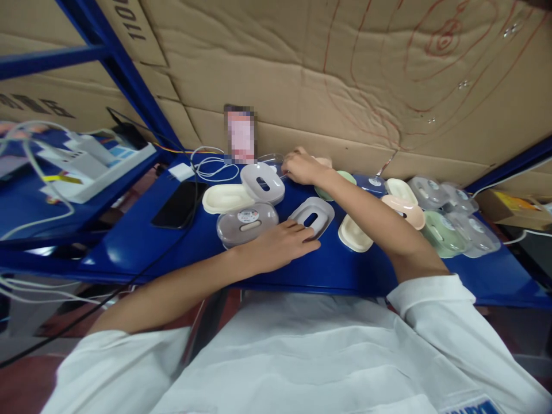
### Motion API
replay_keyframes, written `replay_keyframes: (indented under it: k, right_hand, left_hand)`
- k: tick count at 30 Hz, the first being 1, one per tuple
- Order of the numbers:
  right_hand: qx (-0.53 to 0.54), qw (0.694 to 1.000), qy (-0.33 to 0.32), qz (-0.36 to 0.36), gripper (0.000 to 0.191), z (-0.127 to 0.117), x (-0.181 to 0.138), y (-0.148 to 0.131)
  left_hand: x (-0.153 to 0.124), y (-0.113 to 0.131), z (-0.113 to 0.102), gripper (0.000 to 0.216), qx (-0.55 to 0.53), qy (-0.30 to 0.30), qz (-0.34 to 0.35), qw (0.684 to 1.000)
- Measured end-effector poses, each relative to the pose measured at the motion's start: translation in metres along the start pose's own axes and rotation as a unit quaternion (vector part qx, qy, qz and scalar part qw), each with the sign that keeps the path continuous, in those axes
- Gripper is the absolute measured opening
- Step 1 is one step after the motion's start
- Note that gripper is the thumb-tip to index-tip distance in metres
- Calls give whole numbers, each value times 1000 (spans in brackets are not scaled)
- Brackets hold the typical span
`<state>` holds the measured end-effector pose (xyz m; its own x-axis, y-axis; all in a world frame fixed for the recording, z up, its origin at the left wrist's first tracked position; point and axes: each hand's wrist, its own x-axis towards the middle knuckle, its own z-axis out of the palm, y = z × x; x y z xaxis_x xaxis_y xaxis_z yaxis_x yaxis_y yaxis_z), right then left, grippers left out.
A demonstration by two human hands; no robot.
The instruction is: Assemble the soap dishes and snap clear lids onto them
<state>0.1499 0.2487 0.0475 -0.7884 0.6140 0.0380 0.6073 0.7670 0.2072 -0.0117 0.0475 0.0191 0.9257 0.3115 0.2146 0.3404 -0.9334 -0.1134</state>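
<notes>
My left hand (282, 247) reaches over the near end of a grey slotted soap dish (324, 214), its fingers and thumb closed about that edge. Farther back, my right hand (303, 167) has its fingers curled on the edge of a clear plastic lid (272, 157), partly hidden by the hand. Left of my hands, a lidded grey soap box (230, 230) with a round label lies below another grey slotted piece (254, 172) and a cream dish (225, 198). Under my right forearm are a green piece (345, 178) and a cream dish (356, 234).
To the right sit several clear-lidded boxes (476, 230), a green box (444, 233) and a peach piece (414, 214). A black phone (179, 204), white cable (218, 167) and charger (181, 171) lie left. Another phone (240, 135) leans on the cardboard wall (276, 75).
</notes>
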Motion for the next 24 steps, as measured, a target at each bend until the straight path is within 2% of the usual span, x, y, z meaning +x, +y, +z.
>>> replay_keyframes:
  k: [6, 9, 13, 16, 18, 21, 24]
  right_hand:
    - [4, 993, 114, 19, 38, -22, -14, 6]
    - [-10, 993, 121, 8, 40, -34, -34, 2]
    - [10, 994, 104, -16, 37, -43, -77, -21]
    - [49, 992, 119, 3, 41, -46, -124, -35]
    - [71, 991, 106, 34, 41, -45, -161, -38]
    - [75, 991, 32, 105, 35, -35, -214, -38]
    - [43, 980, -35, 192, 29, -19, -246, -41]
  left_hand:
    - [-1, 2, 0, 34, 1, 18, -1, 1000]
    - [-1, 2, 1, 33, -2, 29, -3, 1000]
    - [-1, 1, 1, 36, -9, 19, -4, 1000]
    - [0, 3, 2, 38, -22, 3, -11, 1000]
    - [1, 5, 2, 31, -43, 14, -22, 999]
    - [3, 8, 0, 21, -102, 64, -44, 992]
    - [2, 8, -5, 18, -202, 113, -91, 969]
